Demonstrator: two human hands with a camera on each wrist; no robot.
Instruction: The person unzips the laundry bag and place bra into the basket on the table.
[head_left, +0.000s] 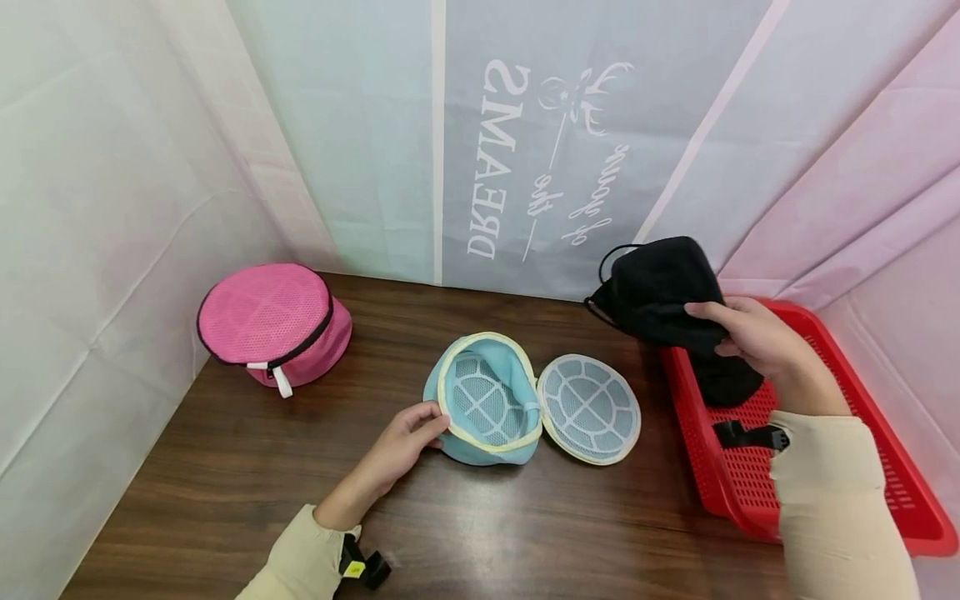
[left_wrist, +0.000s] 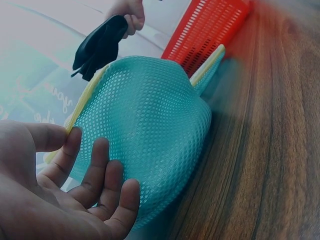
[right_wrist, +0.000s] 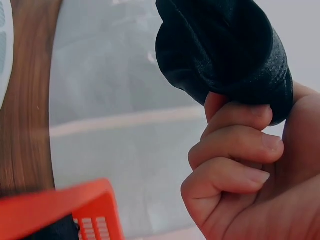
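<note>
Our left hand is pinching the rim of an open, round turquoise mesh bag with yellow trim mid-table between thumb and forefinger; its round lid is lying at three o'clock. Towards two o'clock, our right hand is gripping a limp black fabric pouch with curled fingers; the right-wrist view is cutting off its top. We are partly hiding a dark item in the red perforated plastic basket. A round pink mesh bag is sitting towards ten o'clock.
</note>
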